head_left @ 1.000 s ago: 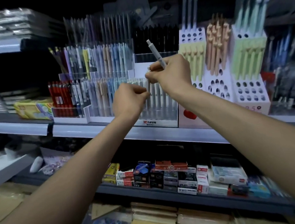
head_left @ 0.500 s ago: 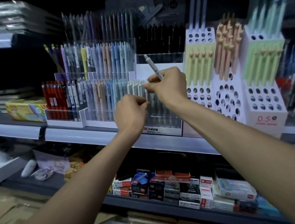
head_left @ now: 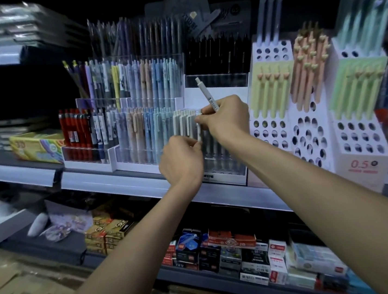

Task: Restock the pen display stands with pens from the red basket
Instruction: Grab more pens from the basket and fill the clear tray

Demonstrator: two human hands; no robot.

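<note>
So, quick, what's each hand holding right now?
Left hand: pinches a white pen at the clear stand.
Right hand: grips a spare pen, fingertips also on the white pen.

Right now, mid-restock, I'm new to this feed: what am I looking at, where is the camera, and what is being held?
No machine: these are a person's two bare hands, filmed by one wide-angle camera on their head, looking forward and down at a shop shelf. The left hand pinches a white pen at the right end of the white row in the clear stand, which holds rows of pastel pens. The right hand grips a grey pen that sticks up from the fist. Further right are white holed stands with green pens and peach pens; many holes are empty. Small boxes sit one level lower. The red basket is not in view.
</note>
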